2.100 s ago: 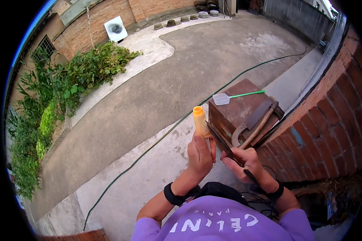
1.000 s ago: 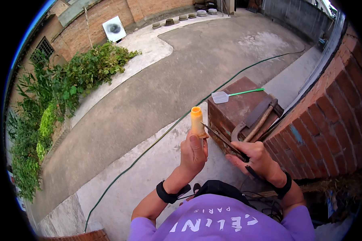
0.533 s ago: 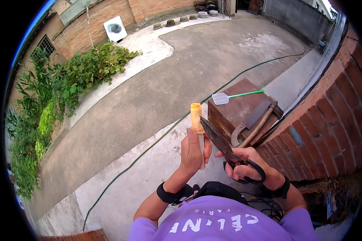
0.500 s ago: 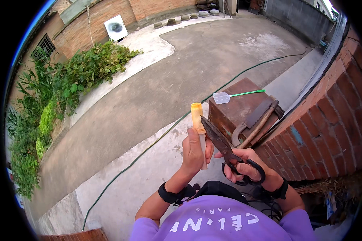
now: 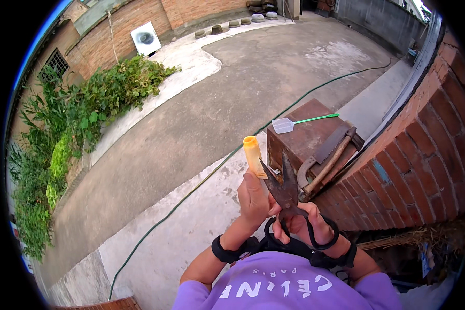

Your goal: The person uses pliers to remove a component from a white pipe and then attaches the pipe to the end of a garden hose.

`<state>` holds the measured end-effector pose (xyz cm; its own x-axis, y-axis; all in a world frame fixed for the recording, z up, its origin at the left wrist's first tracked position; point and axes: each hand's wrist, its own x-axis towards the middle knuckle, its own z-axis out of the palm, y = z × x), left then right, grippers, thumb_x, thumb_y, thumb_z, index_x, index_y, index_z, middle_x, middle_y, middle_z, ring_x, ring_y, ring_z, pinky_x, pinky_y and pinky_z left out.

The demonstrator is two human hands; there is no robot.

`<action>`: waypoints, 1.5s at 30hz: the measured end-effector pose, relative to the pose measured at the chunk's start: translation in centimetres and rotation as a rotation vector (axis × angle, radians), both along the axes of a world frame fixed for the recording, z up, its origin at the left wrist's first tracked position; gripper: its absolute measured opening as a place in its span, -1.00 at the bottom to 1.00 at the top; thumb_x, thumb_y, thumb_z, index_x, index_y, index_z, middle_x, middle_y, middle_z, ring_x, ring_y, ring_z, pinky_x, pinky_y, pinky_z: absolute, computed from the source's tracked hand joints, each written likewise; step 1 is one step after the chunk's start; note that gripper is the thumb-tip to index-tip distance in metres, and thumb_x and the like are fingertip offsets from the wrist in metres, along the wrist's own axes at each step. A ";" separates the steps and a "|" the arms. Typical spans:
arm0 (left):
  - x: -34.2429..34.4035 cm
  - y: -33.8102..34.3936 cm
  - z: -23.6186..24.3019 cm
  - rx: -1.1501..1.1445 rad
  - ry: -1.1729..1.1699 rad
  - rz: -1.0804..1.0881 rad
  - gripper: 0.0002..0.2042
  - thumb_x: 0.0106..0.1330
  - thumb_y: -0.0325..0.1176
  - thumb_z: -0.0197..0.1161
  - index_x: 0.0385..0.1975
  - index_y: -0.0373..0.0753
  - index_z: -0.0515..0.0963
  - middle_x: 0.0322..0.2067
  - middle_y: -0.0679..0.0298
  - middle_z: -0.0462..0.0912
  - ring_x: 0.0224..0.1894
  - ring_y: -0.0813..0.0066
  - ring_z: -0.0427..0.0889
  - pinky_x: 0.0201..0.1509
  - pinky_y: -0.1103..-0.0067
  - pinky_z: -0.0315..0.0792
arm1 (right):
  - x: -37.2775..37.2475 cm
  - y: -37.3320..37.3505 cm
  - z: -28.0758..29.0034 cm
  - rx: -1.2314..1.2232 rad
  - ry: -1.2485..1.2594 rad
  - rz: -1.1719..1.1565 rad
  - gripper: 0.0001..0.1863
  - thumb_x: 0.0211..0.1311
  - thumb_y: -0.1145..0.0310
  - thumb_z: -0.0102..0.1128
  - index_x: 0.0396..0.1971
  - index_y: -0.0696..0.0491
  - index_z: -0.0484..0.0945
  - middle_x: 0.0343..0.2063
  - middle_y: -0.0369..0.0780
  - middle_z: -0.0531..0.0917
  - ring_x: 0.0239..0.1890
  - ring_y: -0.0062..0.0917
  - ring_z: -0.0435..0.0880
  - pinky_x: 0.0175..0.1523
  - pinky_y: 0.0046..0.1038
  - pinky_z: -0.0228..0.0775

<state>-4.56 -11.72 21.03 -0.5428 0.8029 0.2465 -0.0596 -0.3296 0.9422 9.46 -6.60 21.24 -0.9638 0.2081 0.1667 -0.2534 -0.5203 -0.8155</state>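
Note:
My left hand (image 5: pixel 253 199) is wrapped round the lower part of a yellowish tube (image 5: pixel 253 155), which stands nearly upright with a round orange rim at its top. What lies below its grip is hidden. In my right hand (image 5: pixel 318 223) are large, dark, rusty scissors (image 5: pixel 284 191) with black loop handles, fingers and thumb through the loops. The blades are spread and point away from me. One blade tip is at the tube's right side, just above my left fingers; whether it touches cannot be made out.
A rusty brown metal box (image 5: pixel 307 116) stands ahead to the right. A fly swatter (image 5: pixel 305 121) with a green handle and a curved-handled saw (image 5: pixel 333 147) lie on it. A brick wall (image 5: pixel 413 170) rises at right. Across the concrete runs a green hose (image 5: pixel 191 192); plants (image 5: pixel 98 98) grow at left.
The scissors' blades have spread apart, and the scissors have turned more upright and shifted left. My right hand has come closer to my left. The tube now tilts slightly, its open rim showing.

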 end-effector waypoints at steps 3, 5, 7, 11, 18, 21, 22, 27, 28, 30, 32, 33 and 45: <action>0.5 0.1 0.4 -0.012 -0.002 0.037 -0.44 0.36 0.10 -0.47 -0.37 -0.29 0.36 -0.62 0.31 0.45 -0.64 0.66 0.38 -0.60 0.74 0.23 | -0.1 -0.9 0.3 -0.312 -0.020 0.066 -0.22 0.22 -0.26 -0.39 0.02 0.23 0.24 -0.56 -0.21 0.46 -0.70 -0.72 0.24 -0.53 -0.65 0.15; 1.3 0.6 0.6 -0.012 -0.029 0.108 -0.44 0.37 0.08 -0.47 -0.38 -0.29 0.36 -0.59 0.31 0.46 -0.58 0.65 0.41 -0.55 0.74 0.26 | -0.3 -1.2 -0.2 -0.410 0.002 0.095 -0.22 0.21 -0.27 -0.40 0.01 0.22 0.26 -0.57 -0.22 0.45 -0.70 -0.73 0.23 -0.56 -0.65 0.13; 1.3 0.8 0.7 -0.003 -0.054 0.172 -0.45 0.37 0.07 -0.47 -0.39 -0.28 0.36 -0.58 0.32 0.46 -0.56 0.64 0.43 -0.53 0.74 0.28 | -0.5 -1.2 0.2 -0.529 0.012 0.093 -0.31 0.25 -0.19 -0.33 -0.03 0.20 0.31 -0.59 -0.23 0.44 -0.73 -0.78 0.19 -0.64 -0.68 0.06; 0.0 -0.3 0.8 -0.047 0.071 0.063 -0.45 0.37 0.07 -0.46 -0.42 -0.30 0.34 -0.71 0.33 0.41 -0.73 0.67 0.33 -0.68 0.74 0.20 | -0.7 -0.6 1.0 -0.027 -0.134 -0.195 -0.65 0.28 0.19 -0.07 -0.17 0.18 0.45 -0.70 -0.31 0.44 -0.73 -0.81 0.22 -0.64 -0.73 0.04; -0.6 0.3 -0.2 0.020 0.070 0.044 -0.45 0.37 0.06 -0.49 -0.43 -0.33 0.31 -0.82 0.34 0.34 -0.85 0.70 0.23 -0.81 0.77 0.08 | -0.9 1.6 1.5 0.851 -0.176 -0.536 -0.78 0.22 0.35 0.01 -0.32 0.21 0.52 -0.78 -0.40 0.38 -0.76 -0.82 0.21 -0.67 -0.72 0.04; -0.3 0.1 -0.5 -0.007 -0.023 0.020 -0.45 0.37 0.06 -0.49 -0.41 -0.33 0.31 -0.81 0.33 0.36 -0.85 0.70 0.26 -0.81 0.77 0.08 | -0.3 1.2 2.6 -0.022 -0.249 -0.086 -0.54 0.34 0.07 -0.27 -0.27 0.21 0.43 -0.76 -0.26 0.43 -0.83 -0.82 0.18 -0.72 -0.75 0.01; -0.3 0.2 -0.4 -0.008 -0.021 0.023 -0.45 0.37 0.06 -0.49 -0.41 -0.33 0.31 -0.81 0.33 0.36 -0.85 0.70 0.26 -0.81 0.77 0.08 | -0.5 1.1 2.5 -0.022 -0.247 -0.084 -0.54 0.34 0.07 -0.27 -0.27 0.21 0.43 -0.76 -0.26 0.43 -0.83 -0.82 0.18 -0.72 -0.75 0.01; -0.3 0.6 -0.3 -0.033 0.050 0.083 -0.45 0.37 0.06 -0.49 -0.46 -0.32 0.32 -0.83 0.34 0.33 -0.85 0.69 0.26 -0.82 0.76 0.09 | -0.6 1.4 2.1 -0.200 -0.165 0.027 -0.52 0.32 0.06 -0.24 -0.27 0.23 0.43 -0.75 -0.26 0.43 -0.83 -0.79 0.18 -0.71 -0.75 0.01; -0.4 0.7 -0.2 -0.032 0.052 0.085 -0.45 0.37 0.06 -0.49 -0.46 -0.32 0.32 -0.83 0.34 0.33 -0.85 0.69 0.26 -0.82 0.76 0.09 | -0.5 1.5 2.3 0.153 -0.231 -0.128 -0.52 0.30 0.05 -0.21 -0.29 0.24 0.43 -0.75 -0.27 0.43 -0.84 -0.77 0.18 -0.72 -0.74 -0.01; -0.5 0.6 -0.1 -0.011 0.099 0.051 -0.45 0.36 0.07 -0.49 -0.43 -0.32 0.31 -0.85 0.38 0.27 -0.85 0.71 0.23 -0.81 0.75 0.09 | -0.4 2.5 2.7 0.393 -0.245 -0.223 -0.65 0.23 0.20 0.00 -0.30 0.25 0.45 -0.74 -0.25 0.45 -0.84 -0.70 0.25 -0.70 -0.68 0.07; -0.9 0.6 0.0 0.000 0.119 0.033 -0.45 0.36 0.07 -0.49 -0.41 -0.32 0.31 -0.86 0.40 0.24 -0.85 0.71 0.21 -0.80 0.75 0.09 | -0.3 3.4 3.0 1.120 -0.142 -0.591 -0.81 0.11 0.33 0.16 -0.43 0.17 0.51 -0.74 -0.23 0.48 -0.80 -0.53 0.34 -0.65 -0.58 0.20; -1.3 0.5 0.0 -0.055 0.207 0.039 -0.45 0.36 0.06 -0.50 -0.41 -0.32 0.31 -0.86 0.41 0.24 -0.86 0.71 0.19 -0.80 0.75 0.09 | -0.1 3.9 3.1 1.121 -0.145 -0.591 -0.81 0.11 0.33 0.16 -0.43 0.17 0.51 -0.74 -0.23 0.48 -0.80 -0.53 0.34 -0.65 -0.58 0.20; -4.7 0.6 -0.4 -0.161 0.483 0.035 -0.65 0.40 -0.14 -0.31 -0.37 -0.32 0.31 -0.82 0.21 0.32 -0.85 0.36 0.31 -0.77 0.53 0.19 | 0.0 6.0 3.0 1.409 -0.139 -0.638 -0.66 0.13 0.15 0.15 -0.31 0.16 0.46 -0.75 -0.24 0.46 -0.79 -0.59 0.35 -0.66 -0.63 0.20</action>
<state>-9.24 -11.17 20.64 -0.4249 0.8346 0.3504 0.4035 -0.1719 0.8987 9.45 -0.62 24.28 -0.8033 0.3327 0.4940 -0.0102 0.8216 -0.5699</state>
